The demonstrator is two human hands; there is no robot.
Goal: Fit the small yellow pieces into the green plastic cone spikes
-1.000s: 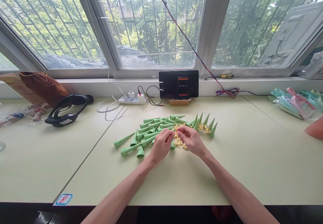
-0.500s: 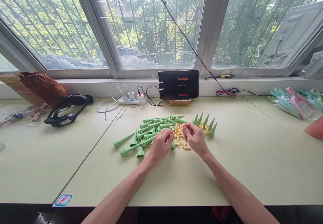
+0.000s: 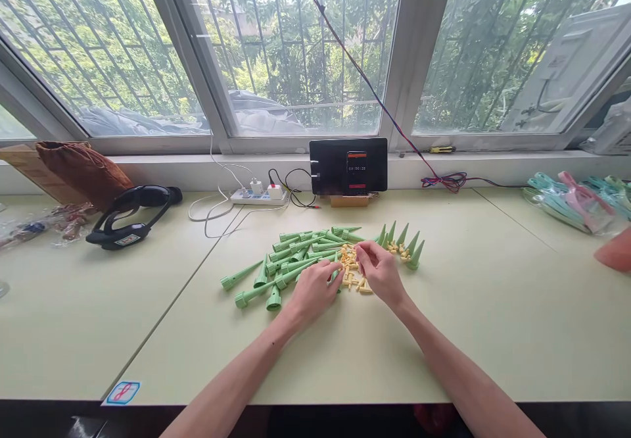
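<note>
My left hand (image 3: 318,288) is low over the table at the right side of a heap of green plastic spikes (image 3: 290,250). Its fingers are bent together, with a bit of green showing between thumb and forefinger; what they grip is not clear. My right hand (image 3: 380,268) is closed in a pinch, and anything in its fingertips is too small or hidden to name. Between the hands lies a pile of small yellow T-shaped plastic pieces (image 3: 349,259), partly covered by my fingers. Behind my right hand, several green spikes (image 3: 402,235) stand point up with yellow pieces at their bases.
A tablet (image 3: 325,165) shows a timer at the back. Left of it lie a power strip (image 3: 259,194) with cables, a black headset (image 3: 133,214) and a brown pouch (image 3: 83,168). Bagged pastel plastic items (image 3: 572,201) lie at the far right. A table seam (image 3: 167,310) runs at left.
My left hand has dropped slightly, its fingers now lower over the green part beside the yellow pile. My right hand has barely shifted and keeps its pinch.
</note>
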